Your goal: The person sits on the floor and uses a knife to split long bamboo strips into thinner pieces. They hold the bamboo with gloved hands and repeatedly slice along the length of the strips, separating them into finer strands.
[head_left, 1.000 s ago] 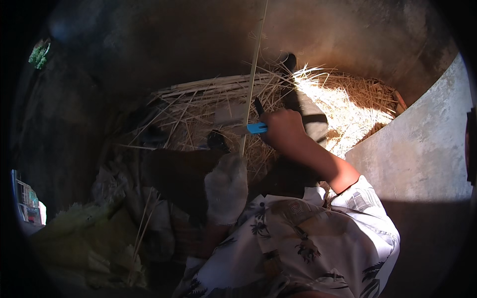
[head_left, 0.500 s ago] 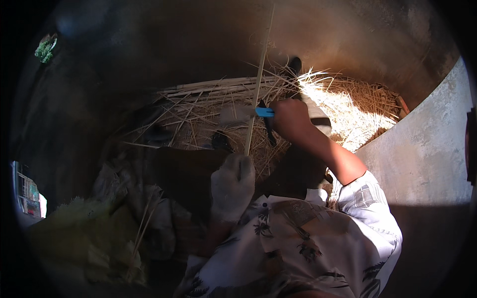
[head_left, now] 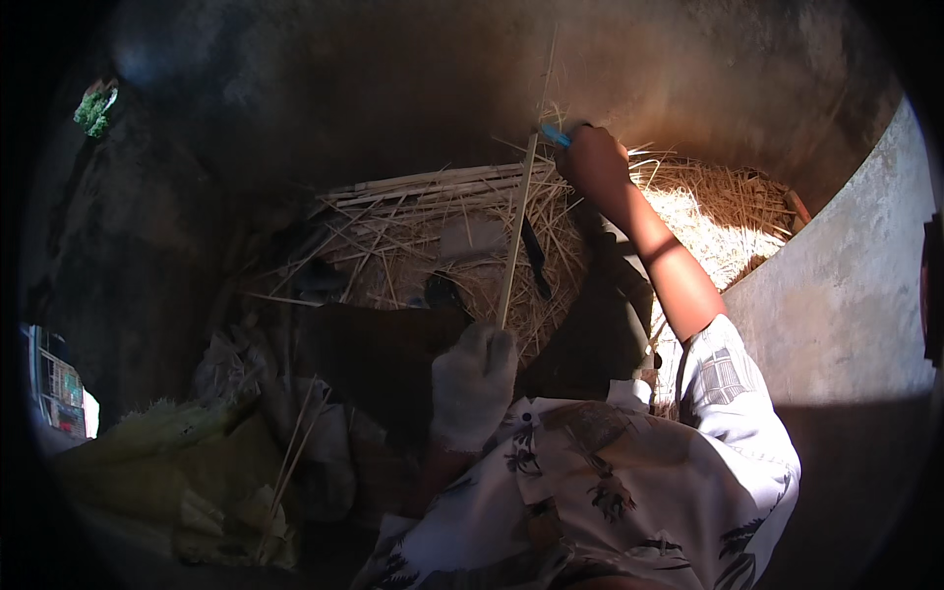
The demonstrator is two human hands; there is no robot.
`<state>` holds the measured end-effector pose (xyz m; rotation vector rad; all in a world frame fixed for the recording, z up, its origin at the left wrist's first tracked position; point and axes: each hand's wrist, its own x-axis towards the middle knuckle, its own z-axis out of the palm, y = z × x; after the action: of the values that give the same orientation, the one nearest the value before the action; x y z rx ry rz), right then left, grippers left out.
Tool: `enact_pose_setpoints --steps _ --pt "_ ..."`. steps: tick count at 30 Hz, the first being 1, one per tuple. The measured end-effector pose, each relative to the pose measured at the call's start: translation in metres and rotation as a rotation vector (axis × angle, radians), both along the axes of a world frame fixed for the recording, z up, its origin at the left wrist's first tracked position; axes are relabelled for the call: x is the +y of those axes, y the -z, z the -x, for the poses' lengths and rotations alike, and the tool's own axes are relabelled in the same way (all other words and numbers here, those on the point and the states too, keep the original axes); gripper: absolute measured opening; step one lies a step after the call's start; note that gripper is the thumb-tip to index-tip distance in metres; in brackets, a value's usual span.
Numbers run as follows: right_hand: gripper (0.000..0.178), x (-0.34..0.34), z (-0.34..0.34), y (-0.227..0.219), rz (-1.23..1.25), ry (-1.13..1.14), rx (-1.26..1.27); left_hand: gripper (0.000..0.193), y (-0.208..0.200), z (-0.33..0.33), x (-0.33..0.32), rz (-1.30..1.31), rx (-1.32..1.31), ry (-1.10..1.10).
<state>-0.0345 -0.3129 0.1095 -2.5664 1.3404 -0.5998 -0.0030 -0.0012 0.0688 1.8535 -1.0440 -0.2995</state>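
Observation:
My left hand (head_left: 474, 379), in a whitish glove, is closed round the lower end of a long, pale bamboo strip (head_left: 517, 231). The strip slants up and away from the fist, over the shavings. Farther off, near the strip's far end, my bare right hand (head_left: 596, 165) grips a blue-handled knife (head_left: 556, 135). The blue part points left out of the fist; its blade does not show clearly. A thin, pale strand (head_left: 548, 74) rises faintly beyond it against the wall.
A heap of straw-like shavings (head_left: 703, 211) lies sunlit at the right, and long pale strips (head_left: 433, 182) are piled to its left. A brown concrete wall (head_left: 393, 88) curves behind. A grey wall (head_left: 836, 295) stands at the right, and yellowish sacking (head_left: 177, 462) lies at the lower left.
My right hand has moved away from me with the blue-handled knife, along the strip to its far end. My left hand has shifted slightly right and nearer, still holding the strip.

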Motion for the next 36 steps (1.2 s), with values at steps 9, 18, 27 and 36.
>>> enact_pose_setpoints --steps 9,18,27,36 --pt "0.014 0.078 0.019 0.041 0.083 -0.338 0.142 0.025 0.01 -0.014 -0.003 -0.032 -0.042 0.002" --pt "0.019 -0.01 -0.007 0.025 0.093 -0.01 -0.065 0.014 0.017 -0.016 -0.009 -0.017 -0.076 0.122" --pt "0.012 0.109 0.013 0.061 -0.011 -0.448 0.216 0.029 0.019 -0.027 -0.006 -0.017 0.309 -0.081" --pt "0.016 -0.018 -0.003 0.026 0.041 -0.064 0.037 0.03 0.035 -0.022 -0.008 0.039 0.0 0.076"
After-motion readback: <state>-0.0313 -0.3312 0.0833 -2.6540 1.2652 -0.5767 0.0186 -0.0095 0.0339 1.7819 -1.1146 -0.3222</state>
